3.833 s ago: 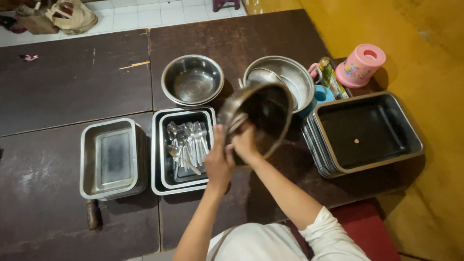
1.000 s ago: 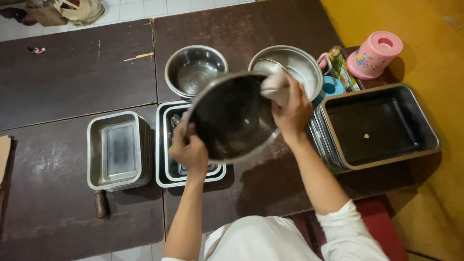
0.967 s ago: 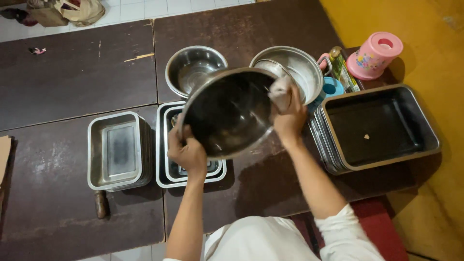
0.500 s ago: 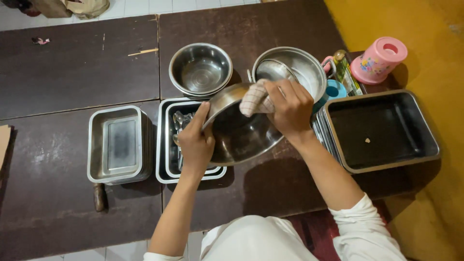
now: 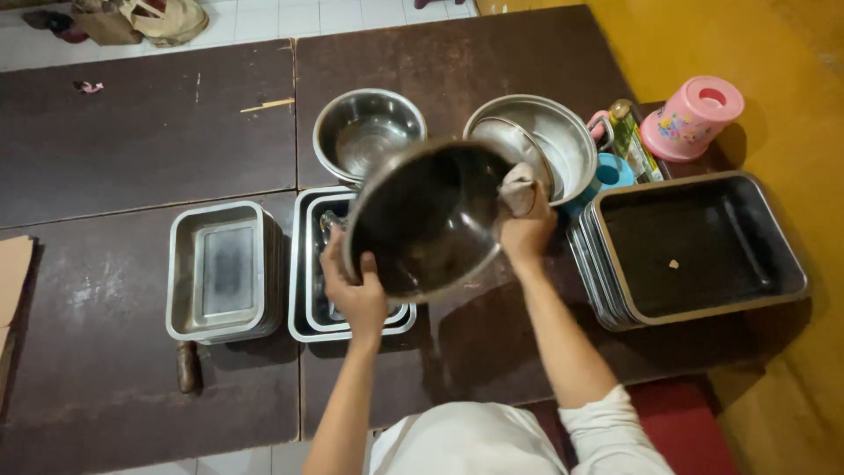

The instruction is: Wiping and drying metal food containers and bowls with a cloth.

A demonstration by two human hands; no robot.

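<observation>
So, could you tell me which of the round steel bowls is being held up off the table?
The dark, tilted bowl gripped by both hands; the other two rest on the table behind it.

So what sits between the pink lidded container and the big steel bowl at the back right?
In the head view, between the pink container and the big steel bowl stand a green bottle and a blue cup.
</observation>
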